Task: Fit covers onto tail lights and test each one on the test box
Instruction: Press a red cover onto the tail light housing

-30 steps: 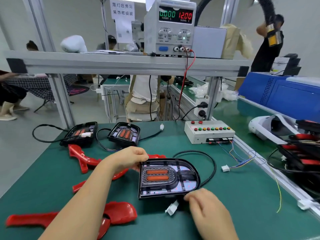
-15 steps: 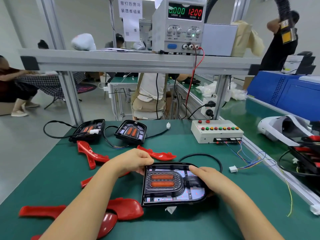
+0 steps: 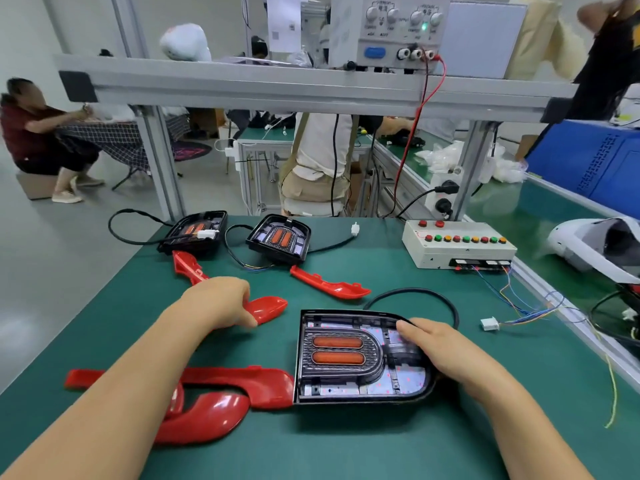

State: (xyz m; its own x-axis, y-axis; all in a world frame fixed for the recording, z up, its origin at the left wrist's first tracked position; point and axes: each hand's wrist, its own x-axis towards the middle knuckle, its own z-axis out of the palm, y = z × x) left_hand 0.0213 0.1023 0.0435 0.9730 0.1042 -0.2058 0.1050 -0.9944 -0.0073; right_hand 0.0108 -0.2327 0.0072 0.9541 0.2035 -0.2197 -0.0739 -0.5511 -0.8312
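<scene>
Item 1, tail light (image 3: 346, 355): flat on green bench (image 3: 346, 452), its rounded end beneath the right hand (image 3: 446, 355), whose fingers lie together, straight, pressing down.
Item 2, red cover (image 3: 268, 308): pinched between curled fingers and thumb of the left hand (image 3: 221, 299), its tip projecting beyond them.

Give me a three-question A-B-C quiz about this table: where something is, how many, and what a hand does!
1. Where is the test box?
A. back right of the table
B. on the top shelf
C. under a hand

2. How many tail lights lie on the table?
A. one
B. three
C. six

3. What does the right hand do?
A. presses a button
B. holds a plug
C. rests on the near tail light

Answers: 1 A, it sits at the far right edge. 2 B, one near, two at the back. 3 C, its fingers lie on it.
</scene>
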